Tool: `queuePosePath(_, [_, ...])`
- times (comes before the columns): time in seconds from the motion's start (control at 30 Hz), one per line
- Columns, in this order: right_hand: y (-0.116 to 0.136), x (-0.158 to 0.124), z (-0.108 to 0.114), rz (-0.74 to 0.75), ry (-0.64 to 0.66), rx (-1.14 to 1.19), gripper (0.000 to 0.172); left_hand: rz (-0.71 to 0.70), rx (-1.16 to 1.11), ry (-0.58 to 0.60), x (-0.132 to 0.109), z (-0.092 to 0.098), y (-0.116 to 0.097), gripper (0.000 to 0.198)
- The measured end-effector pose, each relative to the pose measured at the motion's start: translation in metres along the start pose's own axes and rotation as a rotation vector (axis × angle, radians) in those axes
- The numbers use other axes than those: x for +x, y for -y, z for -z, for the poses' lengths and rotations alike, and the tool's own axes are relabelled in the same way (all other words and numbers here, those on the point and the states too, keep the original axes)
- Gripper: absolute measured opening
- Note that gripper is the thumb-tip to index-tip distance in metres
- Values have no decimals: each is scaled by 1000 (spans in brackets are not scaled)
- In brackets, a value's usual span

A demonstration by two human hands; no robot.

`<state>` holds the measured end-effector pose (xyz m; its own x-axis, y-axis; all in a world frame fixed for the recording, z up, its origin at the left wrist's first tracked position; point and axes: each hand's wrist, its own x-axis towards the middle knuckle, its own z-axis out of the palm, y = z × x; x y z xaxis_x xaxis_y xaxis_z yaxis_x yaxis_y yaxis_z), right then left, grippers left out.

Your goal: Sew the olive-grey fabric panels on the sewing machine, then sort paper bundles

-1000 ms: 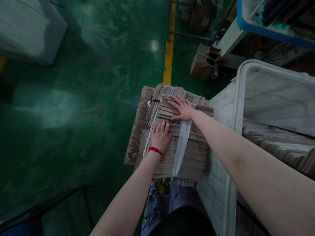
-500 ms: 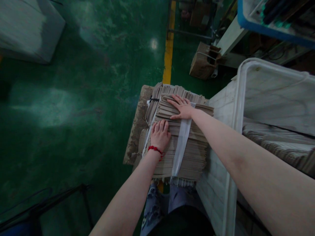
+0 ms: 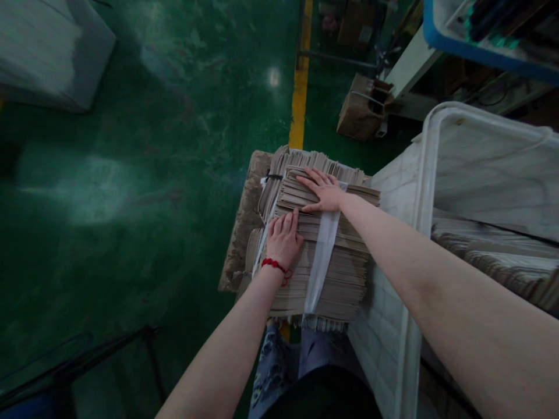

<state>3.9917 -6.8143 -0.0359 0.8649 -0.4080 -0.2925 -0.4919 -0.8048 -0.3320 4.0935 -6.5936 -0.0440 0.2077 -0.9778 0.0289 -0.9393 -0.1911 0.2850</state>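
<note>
Tan cardboard sheets, stacked flat as a bundle (image 3: 345,273) and bound by a white strap (image 3: 321,273), lie beneath both open hands. Left hand (image 3: 283,241), with a red string bracelet (image 3: 276,267) at the wrist, and right hand (image 3: 322,191) rest palm-down on top, gripping nothing. Under the bundle: a worn brown board (image 3: 239,250). Right of the hands: a white plastic bin (image 3: 425,169) holding more tan sheets (image 3: 493,262). Ahead: a yellow stripe (image 3: 300,93) on green painted floor (image 3: 131,145), and a brown cardboard box (image 3: 360,110).
</note>
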Motion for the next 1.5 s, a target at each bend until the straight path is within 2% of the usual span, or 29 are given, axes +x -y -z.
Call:
queuePosePath(0.4, [0,0,0,-10,5,15,99,19,-28,20,1,1,-1,59])
queuePosePath(0.73, [1,-2,2,-2,8,6,92,34,-35,20,3,3,-2,54])
queuePosePath(1.0, [1,-2,1,-3,-9,-9,91,42,-34,18,5,9,-4,68])
queuePosePath(1.5, [-2,0,0,-6,4,24,90,44,18,61,6,10,-6,58])
